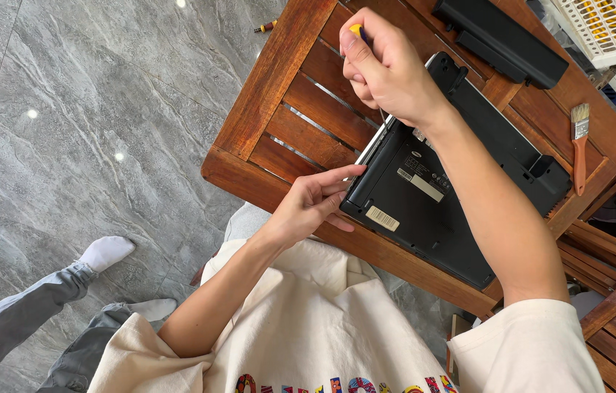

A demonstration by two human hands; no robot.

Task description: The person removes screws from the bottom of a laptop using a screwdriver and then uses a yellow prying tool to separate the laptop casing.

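Laptop [439, 211], one, steadied by spread left hand [315, 204]; right hand [384, 69] grips one screwdriver [356, 30], seemingly.

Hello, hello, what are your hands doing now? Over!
Right hand gripping yellow-handled screwdriver, tip down at edge of black laptop. Left hand steadying laptop's corner. Laptop lies underside up on wooden table. Brush and battery lie apart.

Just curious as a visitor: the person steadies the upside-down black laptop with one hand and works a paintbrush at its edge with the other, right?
Not quite. The head view shows the right hand holding a screwdriver at the laptop edge; the paintbrush lies untouched on the table. The left hand steadies the laptop.
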